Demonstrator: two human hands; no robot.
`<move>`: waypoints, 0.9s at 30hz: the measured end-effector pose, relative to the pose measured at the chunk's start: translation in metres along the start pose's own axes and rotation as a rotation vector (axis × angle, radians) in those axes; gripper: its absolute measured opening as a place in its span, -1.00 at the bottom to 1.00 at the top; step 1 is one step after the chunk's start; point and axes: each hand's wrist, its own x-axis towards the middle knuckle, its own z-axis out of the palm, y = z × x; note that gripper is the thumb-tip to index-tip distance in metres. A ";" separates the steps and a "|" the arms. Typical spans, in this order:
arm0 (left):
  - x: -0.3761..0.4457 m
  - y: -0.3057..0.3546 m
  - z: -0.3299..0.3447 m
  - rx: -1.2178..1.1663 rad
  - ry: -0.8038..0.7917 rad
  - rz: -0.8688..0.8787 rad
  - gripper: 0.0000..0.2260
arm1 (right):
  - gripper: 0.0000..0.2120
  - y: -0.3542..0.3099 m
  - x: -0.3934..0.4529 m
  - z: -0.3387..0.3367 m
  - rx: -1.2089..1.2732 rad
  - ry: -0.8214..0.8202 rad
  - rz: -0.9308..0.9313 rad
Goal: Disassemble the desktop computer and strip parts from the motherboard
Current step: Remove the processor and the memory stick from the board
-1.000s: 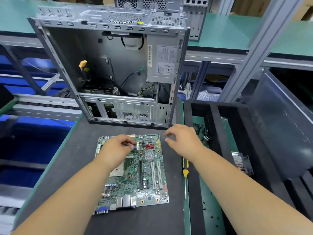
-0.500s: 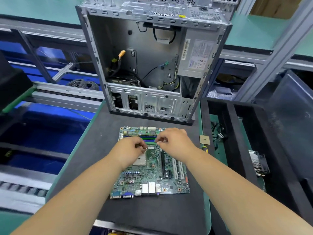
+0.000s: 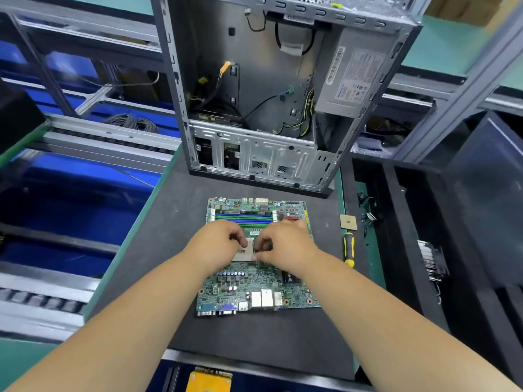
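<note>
The green motherboard (image 3: 254,281) lies flat on the dark mat (image 3: 175,222), its blue and green memory slots (image 3: 243,217) at the far edge. Both hands meet over the silver CPU socket (image 3: 243,254) in the board's middle. My left hand (image 3: 218,244) has its fingers curled onto the socket's left side. My right hand (image 3: 285,247) pinches the socket's metal frame from the right. Most of the socket is hidden under the fingers. A loose CPU chip (image 3: 348,222) lies on the mat to the right of the board. The opened computer case (image 3: 249,80) stands behind the board.
A black-and-yellow screwdriver (image 3: 348,248) lies right of the board, below the chip. The power supply (image 3: 351,83) and loose cables remain inside the case. Black trays (image 3: 402,222) on the right hold cables and a heatsink (image 3: 433,261). A roller conveyor (image 3: 85,137) runs at left.
My right hand came in from the board's right edge and joined the left. Both hands slid from the memory slots toward me onto the CPU socket. The camera view shifted left and down.
</note>
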 end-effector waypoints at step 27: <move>0.030 -0.033 -0.023 -0.171 0.380 -0.172 -0.95 | -0.85 0.035 0.035 -0.013 0.520 0.206 0.487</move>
